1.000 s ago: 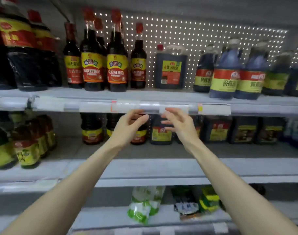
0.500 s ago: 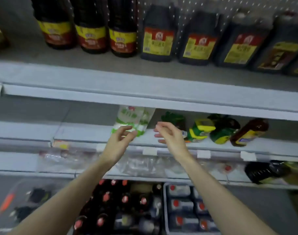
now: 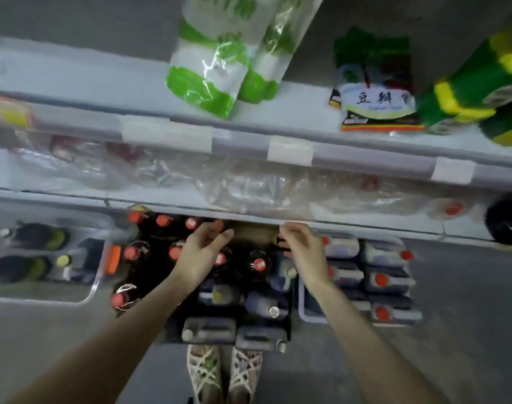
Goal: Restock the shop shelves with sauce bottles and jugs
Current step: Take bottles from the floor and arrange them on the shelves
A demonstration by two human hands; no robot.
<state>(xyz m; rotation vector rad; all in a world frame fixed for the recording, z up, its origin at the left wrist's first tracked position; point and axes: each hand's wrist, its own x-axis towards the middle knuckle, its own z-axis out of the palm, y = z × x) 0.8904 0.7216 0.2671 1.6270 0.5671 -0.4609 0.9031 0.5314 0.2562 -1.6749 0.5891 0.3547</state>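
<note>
Upright in the dark crate [image 3: 173, 335] on the floor: red-capped sauce bottles [image 3: 131, 252] and grey jugs [image 3: 209, 329]. In the pale crate [image 3: 303, 314] at right, red-capped jugs [image 3: 386, 279]; in the clear bin [image 3: 94, 287] at left, dark bottles [image 3: 30, 237]. Overhanging the crates' far end, a shelf [image 3: 74, 196] strewn with plastic wrap [image 3: 249, 188]; higher up, green bags [image 3: 208, 91]. Above the sauce bottles, left hand [image 3: 202, 253] loosely curled, empty; right hand [image 3: 304, 252] curled tighter, grip unclear through blur.

Legible print: one item. At 1 o'clock, on the upper shelf, a green-and-white packet [image 3: 377, 103] bears large characters "豆瓣", with a third cut off by glare. Price tags [image 3: 289, 153] at 12 o'clock: unreadable. Bottles [image 3: 176, 252] at 6 o'clock: labels not visible.
</note>
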